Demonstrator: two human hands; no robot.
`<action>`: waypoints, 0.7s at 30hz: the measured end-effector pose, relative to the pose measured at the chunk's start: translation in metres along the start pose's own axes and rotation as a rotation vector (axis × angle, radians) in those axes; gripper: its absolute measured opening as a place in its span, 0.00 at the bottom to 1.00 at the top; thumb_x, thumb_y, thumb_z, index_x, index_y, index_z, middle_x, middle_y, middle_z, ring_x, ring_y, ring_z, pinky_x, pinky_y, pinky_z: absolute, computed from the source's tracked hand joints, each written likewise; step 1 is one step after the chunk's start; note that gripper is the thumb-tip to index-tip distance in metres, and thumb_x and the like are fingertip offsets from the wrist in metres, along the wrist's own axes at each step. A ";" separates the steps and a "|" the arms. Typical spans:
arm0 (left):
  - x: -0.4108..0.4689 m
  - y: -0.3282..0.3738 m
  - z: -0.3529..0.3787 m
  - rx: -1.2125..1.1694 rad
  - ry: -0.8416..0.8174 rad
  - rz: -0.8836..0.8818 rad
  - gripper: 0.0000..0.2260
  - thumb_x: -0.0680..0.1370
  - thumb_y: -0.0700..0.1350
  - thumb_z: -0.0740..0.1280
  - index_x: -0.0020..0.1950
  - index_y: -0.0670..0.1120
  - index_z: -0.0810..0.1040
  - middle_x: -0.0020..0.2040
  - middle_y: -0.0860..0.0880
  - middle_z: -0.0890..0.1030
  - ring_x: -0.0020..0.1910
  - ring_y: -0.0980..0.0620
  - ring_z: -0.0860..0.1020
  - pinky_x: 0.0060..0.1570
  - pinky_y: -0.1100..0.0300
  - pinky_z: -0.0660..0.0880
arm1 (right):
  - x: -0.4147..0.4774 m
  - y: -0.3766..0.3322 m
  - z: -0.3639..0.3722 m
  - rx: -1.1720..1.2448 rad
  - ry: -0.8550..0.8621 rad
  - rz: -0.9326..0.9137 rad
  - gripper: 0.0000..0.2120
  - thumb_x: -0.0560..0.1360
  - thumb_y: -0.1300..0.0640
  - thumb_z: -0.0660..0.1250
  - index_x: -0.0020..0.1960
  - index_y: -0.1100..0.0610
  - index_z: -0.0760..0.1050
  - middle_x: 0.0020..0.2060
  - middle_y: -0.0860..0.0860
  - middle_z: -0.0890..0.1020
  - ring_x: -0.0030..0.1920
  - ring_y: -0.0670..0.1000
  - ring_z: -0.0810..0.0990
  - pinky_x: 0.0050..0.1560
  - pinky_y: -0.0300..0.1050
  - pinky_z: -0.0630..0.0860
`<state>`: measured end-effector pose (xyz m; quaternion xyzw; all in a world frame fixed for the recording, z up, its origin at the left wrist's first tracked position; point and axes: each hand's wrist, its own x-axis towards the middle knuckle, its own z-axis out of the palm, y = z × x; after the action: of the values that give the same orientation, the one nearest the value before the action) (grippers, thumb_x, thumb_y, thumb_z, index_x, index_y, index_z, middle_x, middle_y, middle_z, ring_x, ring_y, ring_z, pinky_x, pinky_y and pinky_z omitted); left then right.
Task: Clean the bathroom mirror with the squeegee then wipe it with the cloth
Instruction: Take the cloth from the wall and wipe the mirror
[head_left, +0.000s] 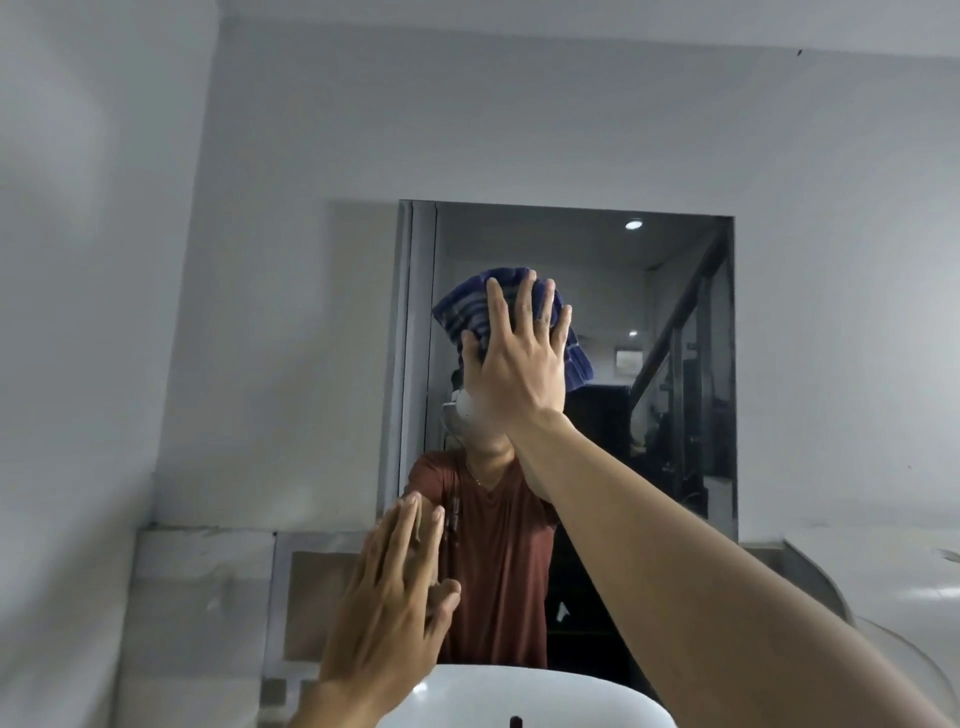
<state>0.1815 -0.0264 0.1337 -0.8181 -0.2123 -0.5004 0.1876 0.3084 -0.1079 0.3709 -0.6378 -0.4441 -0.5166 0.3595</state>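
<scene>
The bathroom mirror (675, 291) hangs on the wall straight ahead, reflecting a person in a reddish-brown shirt. My right hand (519, 358) presses a blue striped cloth (467, 306) flat against the glass in its upper left part, fingers straight and spread. My left hand (395, 597) rests with straight fingers against the lower left edge of the mirror, holding nothing. No squeegee is in view.
A white washbasin (467, 696) sits directly below the mirror, with a dark tap tip at the bottom edge. Pale grey walls (156, 312) surround the mirror. A tiled ledge (208, 571) runs along the wall at lower left.
</scene>
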 end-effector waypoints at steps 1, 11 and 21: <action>-0.002 -0.002 0.002 -0.001 0.005 -0.001 0.39 0.78 0.59 0.66 0.82 0.45 0.53 0.83 0.40 0.52 0.81 0.43 0.53 0.77 0.53 0.50 | 0.005 -0.006 0.001 0.005 -0.008 -0.027 0.33 0.81 0.43 0.54 0.82 0.55 0.52 0.82 0.61 0.51 0.81 0.63 0.45 0.79 0.64 0.41; -0.009 -0.005 0.008 -0.018 -0.011 -0.014 0.40 0.77 0.61 0.65 0.82 0.45 0.54 0.83 0.41 0.52 0.81 0.43 0.53 0.71 0.46 0.69 | 0.022 -0.036 0.011 -0.077 -0.153 -0.482 0.30 0.83 0.44 0.53 0.82 0.55 0.55 0.82 0.56 0.54 0.82 0.59 0.45 0.80 0.61 0.42; -0.009 -0.003 0.004 -0.074 -0.037 -0.013 0.39 0.78 0.58 0.66 0.82 0.45 0.53 0.83 0.43 0.49 0.82 0.43 0.52 0.63 0.52 0.78 | -0.032 -0.012 0.016 -0.119 -0.222 -0.678 0.29 0.83 0.44 0.53 0.82 0.54 0.57 0.81 0.55 0.57 0.82 0.57 0.47 0.81 0.60 0.44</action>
<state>0.1793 -0.0231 0.1242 -0.8321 -0.2027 -0.4939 0.1501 0.3003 -0.0950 0.3363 -0.5263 -0.6358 -0.5589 0.0793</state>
